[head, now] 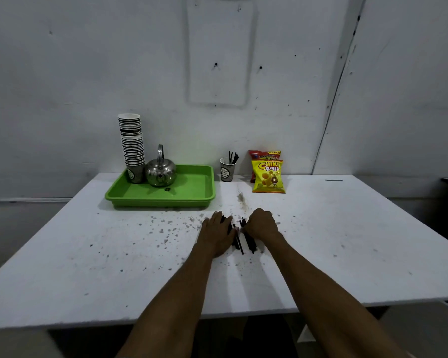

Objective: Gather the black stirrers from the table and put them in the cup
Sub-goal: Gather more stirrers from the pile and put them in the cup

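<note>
While black stirrers (245, 241) are corralled on the desk (88, 254), left hand (216, 235) flat, right hand (261, 224) grip unclear; bunching advised before cup (227, 170) at 12 o'clock.

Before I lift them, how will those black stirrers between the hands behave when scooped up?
The black stirrers look thin, straight and probably stiff and very light. They lie loose and unevenly aligned between the left hand and right hand, so some may slip out or roll. The cup looks slim and might tip.
</note>
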The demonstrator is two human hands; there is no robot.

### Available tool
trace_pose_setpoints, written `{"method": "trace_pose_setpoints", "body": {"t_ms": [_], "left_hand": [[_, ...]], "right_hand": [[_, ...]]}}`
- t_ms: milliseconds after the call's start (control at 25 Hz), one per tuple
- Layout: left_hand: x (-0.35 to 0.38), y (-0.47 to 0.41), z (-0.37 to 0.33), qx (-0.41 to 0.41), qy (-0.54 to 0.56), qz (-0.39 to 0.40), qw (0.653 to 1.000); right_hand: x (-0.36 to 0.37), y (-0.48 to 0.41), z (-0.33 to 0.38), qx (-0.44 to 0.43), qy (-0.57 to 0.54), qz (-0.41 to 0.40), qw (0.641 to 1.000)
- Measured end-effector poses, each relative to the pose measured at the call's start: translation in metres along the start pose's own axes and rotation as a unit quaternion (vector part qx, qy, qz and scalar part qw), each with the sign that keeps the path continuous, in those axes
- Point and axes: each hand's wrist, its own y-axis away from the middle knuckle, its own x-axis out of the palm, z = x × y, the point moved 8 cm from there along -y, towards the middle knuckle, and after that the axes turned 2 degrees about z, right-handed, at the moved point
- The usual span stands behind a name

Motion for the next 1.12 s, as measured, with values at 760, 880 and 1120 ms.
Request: {"method": "trace_pose_setpoints", "body": {"t_ms": [760,880,1120], "left_hand": [[-0.003,0.003,-0.001,-0.001,0.007,-0.009,1.000],[-0.004,0.004,-0.002,0.003,0.000,-0.006,1.000],[-0.003,0.004,-0.002,0.004,-0.009,0.003,1.000]], "right_hand": [[-0.016,0.013,0.025,-0.011,0.106,-0.039,0.994],[-0.015,0.016,0.030,-0.029,0.136,-0.029,0.990],[-0.012,0.017,0.030,-0.043,0.160,-0.014,0.986]]}}
